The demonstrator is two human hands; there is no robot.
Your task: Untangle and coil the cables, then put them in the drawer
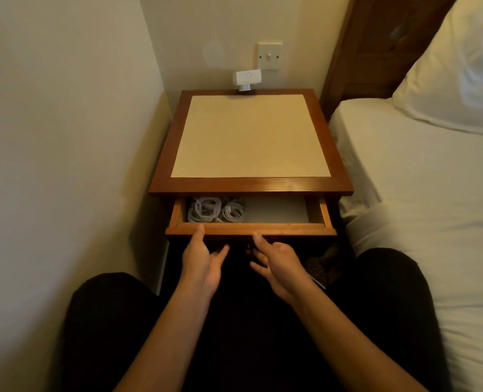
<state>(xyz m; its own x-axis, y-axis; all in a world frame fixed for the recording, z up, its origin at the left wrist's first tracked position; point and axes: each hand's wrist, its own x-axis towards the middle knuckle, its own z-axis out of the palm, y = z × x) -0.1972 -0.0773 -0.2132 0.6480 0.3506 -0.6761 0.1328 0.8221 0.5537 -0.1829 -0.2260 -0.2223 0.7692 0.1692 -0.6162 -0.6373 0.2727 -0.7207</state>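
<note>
Cables (216, 209), white looped coils, left end of open wooden drawer (262, 229), just beyond left hand (202, 258) forefinger touching front rim, right hand (277, 264) near, fingers of both loosely spread, empty

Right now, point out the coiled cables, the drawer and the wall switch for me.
coiled cables (216, 209), head view, on the white loops at the drawer's left end.
drawer (291, 229), head view, on its wooden front rim.
wall switch (269, 56), head view, on its white plate.
</note>
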